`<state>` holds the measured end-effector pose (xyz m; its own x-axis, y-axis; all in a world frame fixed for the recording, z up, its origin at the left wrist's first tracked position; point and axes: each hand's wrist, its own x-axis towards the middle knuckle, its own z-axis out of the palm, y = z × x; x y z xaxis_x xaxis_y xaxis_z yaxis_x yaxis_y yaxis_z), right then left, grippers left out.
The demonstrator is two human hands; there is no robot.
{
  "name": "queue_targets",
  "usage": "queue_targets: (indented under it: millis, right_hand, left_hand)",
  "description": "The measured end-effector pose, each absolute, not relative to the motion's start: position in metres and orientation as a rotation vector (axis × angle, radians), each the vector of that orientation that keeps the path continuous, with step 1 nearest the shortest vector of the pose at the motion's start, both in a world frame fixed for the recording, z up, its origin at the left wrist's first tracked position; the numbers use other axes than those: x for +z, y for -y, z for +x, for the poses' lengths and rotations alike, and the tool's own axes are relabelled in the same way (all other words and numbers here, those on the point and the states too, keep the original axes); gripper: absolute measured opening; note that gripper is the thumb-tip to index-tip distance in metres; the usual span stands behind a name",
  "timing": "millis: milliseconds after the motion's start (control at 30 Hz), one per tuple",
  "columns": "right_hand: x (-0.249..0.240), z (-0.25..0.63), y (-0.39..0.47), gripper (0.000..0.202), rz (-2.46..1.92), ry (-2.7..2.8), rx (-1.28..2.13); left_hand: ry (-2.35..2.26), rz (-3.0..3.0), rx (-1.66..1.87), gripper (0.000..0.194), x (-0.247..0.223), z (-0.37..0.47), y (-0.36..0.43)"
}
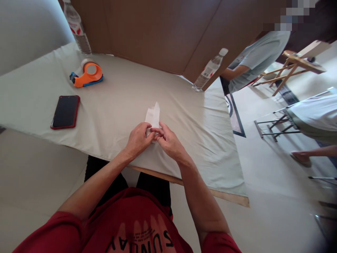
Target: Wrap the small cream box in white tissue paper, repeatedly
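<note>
A small white sheet, perhaps tissue or paper [153, 116], sticks up from between my hands over the cloth-covered table [116, 95]. My left hand [139, 138] pinches its lower left part with thumb and fingers. From the other side my right hand [168, 140] grips the lower right part, its fingertips meeting those of the left. The bottom of the sheet is mostly hidden behind my fingers. Both hands are close to the table's near edge.
Left on the table are a phone [65, 111] in a red case and an orange tape dispenser [89, 74]. Water bottles [77, 30] [210, 70] stand by the brown cardboard partition [158, 31]. A person [259, 58] sits beyond it; another [314, 116] is at the right.
</note>
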<state>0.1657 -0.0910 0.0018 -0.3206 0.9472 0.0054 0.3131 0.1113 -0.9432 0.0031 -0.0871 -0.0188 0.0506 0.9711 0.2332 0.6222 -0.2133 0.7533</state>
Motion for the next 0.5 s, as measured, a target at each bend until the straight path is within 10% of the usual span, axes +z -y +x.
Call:
queue_targets:
  millis: [500]
  right_hand:
    - [-0.020, 0.181, 0.024, 0.064, -1.646, 1.339, 1.258]
  left_hand:
    - [-1.540, 2.335, 0.952, 0.030, -0.024, 0.004, 0.089]
